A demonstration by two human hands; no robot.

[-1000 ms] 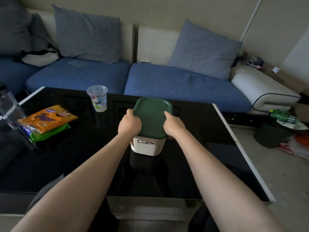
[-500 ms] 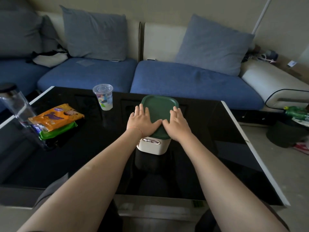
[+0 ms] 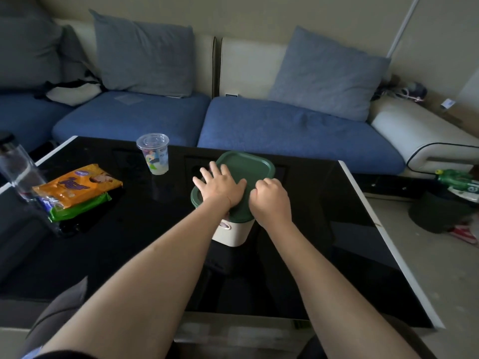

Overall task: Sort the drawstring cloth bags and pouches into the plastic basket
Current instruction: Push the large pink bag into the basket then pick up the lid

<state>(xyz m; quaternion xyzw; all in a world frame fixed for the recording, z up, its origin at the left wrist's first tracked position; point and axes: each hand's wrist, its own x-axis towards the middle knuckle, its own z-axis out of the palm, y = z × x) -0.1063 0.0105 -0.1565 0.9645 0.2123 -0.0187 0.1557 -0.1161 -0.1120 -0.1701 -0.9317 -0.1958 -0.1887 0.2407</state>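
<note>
A cream plastic basket [image 3: 234,233] with a dark green lid [image 3: 248,167] stands on the black glass table [image 3: 129,242], near its middle. My left hand [image 3: 220,186] lies flat on the lid's left part with the fingers spread. My right hand [image 3: 272,200] sits on the lid's near right edge with its fingers curled into a fist; nothing shows inside it. The lid hides the basket's inside. No cloth bag or pouch is visible.
A clear lidded cup [image 3: 153,153] stands behind and left of the basket. Orange and green snack packets [image 3: 75,189] and a clear bottle [image 3: 18,169] lie at the table's left. A blue sofa [image 3: 285,130] runs behind. Clutter [image 3: 456,182] sits on the floor at right.
A second ago both hands gripped the lid's sides. Then both lay flat on top of it. Now the right hand has curled into a fist while the left stays flat.
</note>
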